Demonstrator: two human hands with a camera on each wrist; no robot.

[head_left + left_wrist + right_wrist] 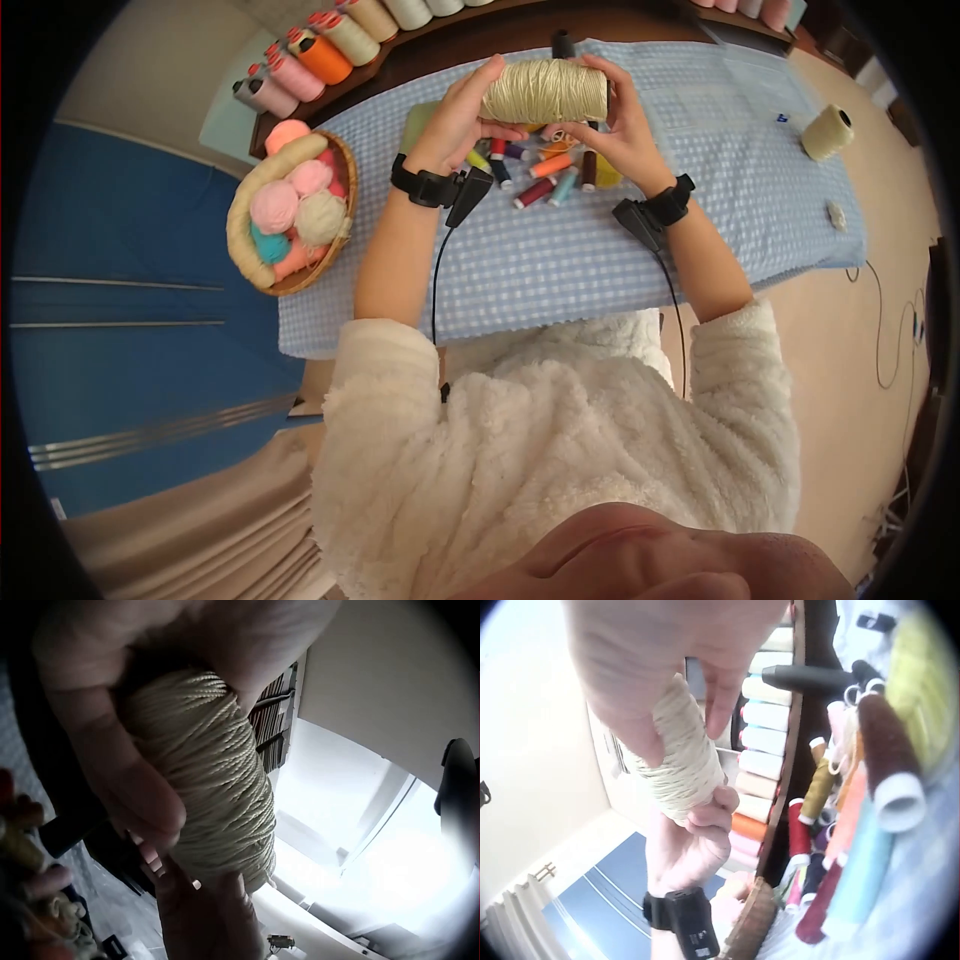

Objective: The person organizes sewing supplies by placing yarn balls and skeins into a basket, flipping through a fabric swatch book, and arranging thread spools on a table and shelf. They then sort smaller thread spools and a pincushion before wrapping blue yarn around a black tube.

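Observation:
Both hands hold one large spool of cream cord [546, 92] sideways above the table. My left hand [457, 118] grips its left end, and my right hand [628, 128] grips the right end, where a dark core edge shows. In the left wrist view the twisted strands of the spool [214, 772] stand out, with a thumb [154, 802] lying along them. The right wrist view shows the spool [682, 757] between the fingers of both hands. Below it several small thread spools lie in a loose pile, among them an orange one [552, 166] and a light blue one [563, 187].
A wicker basket [347, 200] of yarn balls stands at the table's left edge. Large thread cones [322, 58] line a shelf at the back. Another cream cone [828, 133] stands far right on the blue checked cloth [520, 275]. A black cylinder [563, 44] is behind the pile.

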